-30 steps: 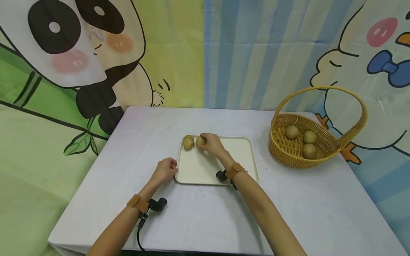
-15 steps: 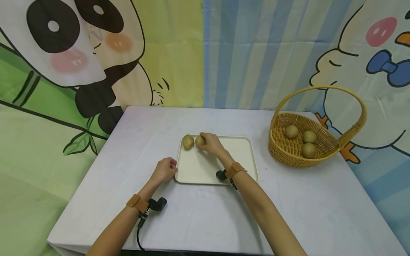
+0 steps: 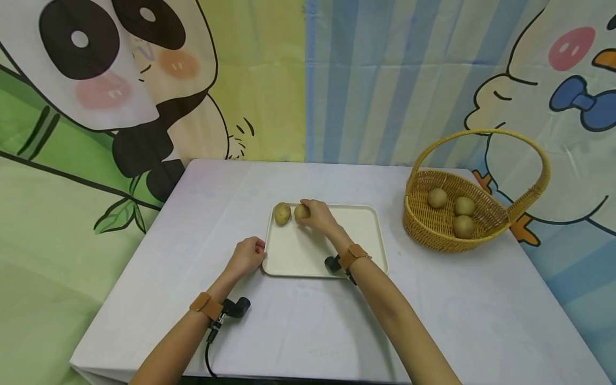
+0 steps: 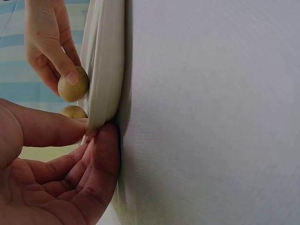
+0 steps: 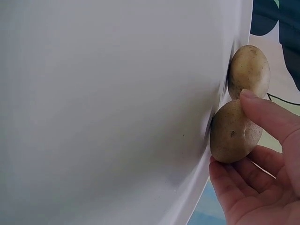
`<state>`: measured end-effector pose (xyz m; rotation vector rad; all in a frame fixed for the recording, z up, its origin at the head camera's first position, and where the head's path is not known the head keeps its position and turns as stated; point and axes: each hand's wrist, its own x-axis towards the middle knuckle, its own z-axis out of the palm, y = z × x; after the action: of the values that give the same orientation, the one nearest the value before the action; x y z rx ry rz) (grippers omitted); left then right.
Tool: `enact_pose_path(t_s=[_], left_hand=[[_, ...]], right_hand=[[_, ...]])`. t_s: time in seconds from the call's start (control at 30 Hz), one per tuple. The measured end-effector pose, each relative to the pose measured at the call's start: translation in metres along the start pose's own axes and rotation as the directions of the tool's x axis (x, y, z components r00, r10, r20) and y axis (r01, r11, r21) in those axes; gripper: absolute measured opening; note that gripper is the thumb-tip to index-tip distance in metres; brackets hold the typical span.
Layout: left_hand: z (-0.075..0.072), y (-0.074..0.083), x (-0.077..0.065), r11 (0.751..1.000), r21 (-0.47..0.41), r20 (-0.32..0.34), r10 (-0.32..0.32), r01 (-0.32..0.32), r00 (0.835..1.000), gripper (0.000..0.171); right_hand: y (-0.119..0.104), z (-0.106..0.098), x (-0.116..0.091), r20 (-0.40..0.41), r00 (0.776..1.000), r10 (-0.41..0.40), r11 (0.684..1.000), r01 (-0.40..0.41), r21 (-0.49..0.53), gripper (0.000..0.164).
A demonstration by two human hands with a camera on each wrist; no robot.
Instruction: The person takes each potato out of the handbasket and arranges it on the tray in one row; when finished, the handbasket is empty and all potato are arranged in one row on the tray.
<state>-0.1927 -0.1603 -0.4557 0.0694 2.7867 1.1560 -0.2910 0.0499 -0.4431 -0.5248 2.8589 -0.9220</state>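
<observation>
A cream tray (image 3: 332, 256) lies on the table. My left hand (image 3: 246, 255) pinches the tray's left edge near its front corner; in the left wrist view the thumb (image 4: 61, 129) is on the rim and the fingers are under it. Over the tray's far left part, my right hand (image 3: 317, 218) grips a round brown potato (image 5: 234, 133) between thumb and fingers. This potato sits right at the tray surface. Beside it, at the tray's far left corner, is another potato (image 3: 282, 214), which no hand touches.
A wicker basket (image 3: 433, 243) with a tall handle stands at the right of the table, holding 3 potatoes (image 3: 464, 226). The table has a white cloth (image 3: 298, 331). A printed curtain (image 3: 366, 80) hangs behind. A black cable (image 3: 208, 355) runs from the left wrist camera.
</observation>
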Motion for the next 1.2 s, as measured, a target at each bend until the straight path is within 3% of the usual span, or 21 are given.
enact_pose_path(t_s=[1.2], left_hand=[[0.0,-0.0003,0.0007,1.0,0.01,-0.001,0.001,-0.001,1.0,0.018]], right_hand=[[-0.0004,-0.0062,-0.002,-0.006,1.0,0.003,1.0,-0.003,-0.007,0.065]])
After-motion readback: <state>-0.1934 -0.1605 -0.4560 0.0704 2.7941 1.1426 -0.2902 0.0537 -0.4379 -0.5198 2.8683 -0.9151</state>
